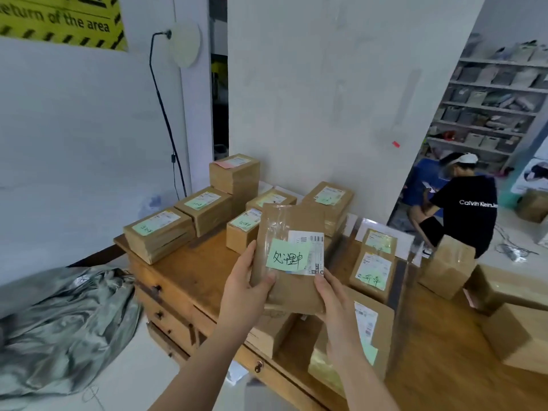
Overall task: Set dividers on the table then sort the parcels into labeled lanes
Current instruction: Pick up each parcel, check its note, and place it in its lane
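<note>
Big picture first: the wooden table [189, 271] carries rows of brown parcels, among them a far-left row [178, 223] with green notes and a right-hand row [374, 262] beside a pale upright divider [385, 232]. Off to the right, another person in a black shirt [465, 212] crouches among boxes on the floor.

Now the action: 1 flat parcel [292, 256] is held up above the table's middle, tilted toward the camera. The left hand [246, 289] is clamped on its lower left edge, thumb on the face; the right hand [335, 304] pinches the lower right corner. Smallest of all, the green sticky note [287, 254] with handwriting sits on the shipping label.

The risk, as I judge it: that note looks lightly stuck, so a careless thumb could peel it off. Misread it, and the parcel lands in the wrong lane.
</note>
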